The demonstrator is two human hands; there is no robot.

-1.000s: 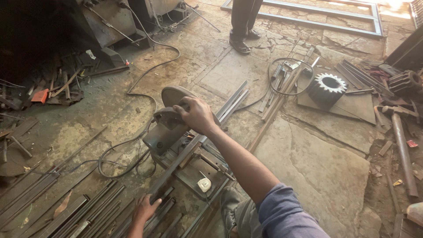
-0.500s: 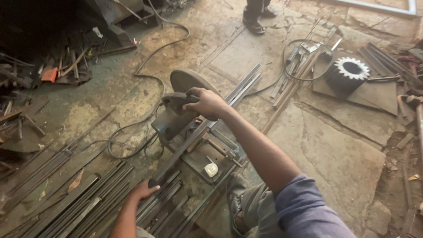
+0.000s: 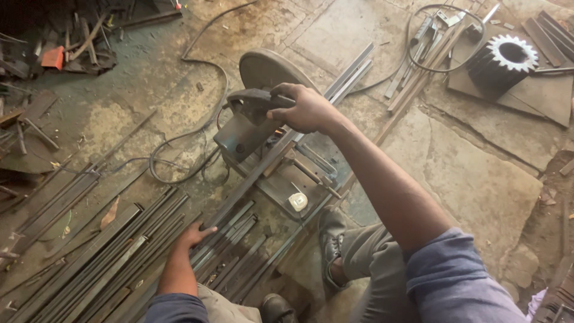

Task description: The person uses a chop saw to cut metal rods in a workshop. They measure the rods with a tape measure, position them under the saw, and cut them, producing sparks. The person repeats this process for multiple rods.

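Since the earlier frame, my left hand has slid onto the steel bars on the floor, resting flat, gripping nothing. At centre, my right hand clenches the chop saw handle; a toothed gear lies far right.

The floor is made of big flat stones, dusty and cracked. A big toothed gear sits on a flat metal plate. Far left of the gear lies a dark scrap pile. A black cable curls between them.
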